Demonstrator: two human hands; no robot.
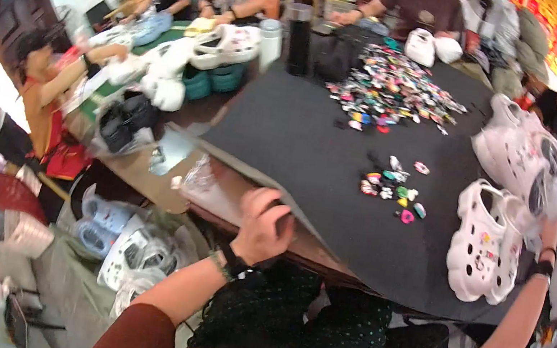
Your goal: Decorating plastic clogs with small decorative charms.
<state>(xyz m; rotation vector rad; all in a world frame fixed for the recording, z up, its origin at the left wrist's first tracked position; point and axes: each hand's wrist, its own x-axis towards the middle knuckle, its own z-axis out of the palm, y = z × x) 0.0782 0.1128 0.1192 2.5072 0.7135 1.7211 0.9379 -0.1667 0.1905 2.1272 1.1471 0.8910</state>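
Left grip (265, 229): half curled, thumb apart from fingers, near worktop (356, 237) edge.
Right grip (550, 233): at bagged white clogs (512, 149); if it pinches, I cannot tell.
White clog pair (477, 242): just left of right grip.
Bare worktop: open room right of left grip.

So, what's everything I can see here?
Mat: one, black, on table
Shoe charms: uncountable, multicoloured, heap and smaller cluster on mat
Charm-decorated clogs: one pair, white, mat's right side
Bagged clogs: several, whitish, far right
Tumbler: one, black, mat's far left
Bottle: one, white, left of tumbler
Teal footwear: two, teal, beyond mat's left edge
Blue clogs: two, light blue, lower left
Co-workers: at least six, mixed clothing, around room
Left hand: one, bare, near table edge
Right hand: one, bare, by bagged clogs
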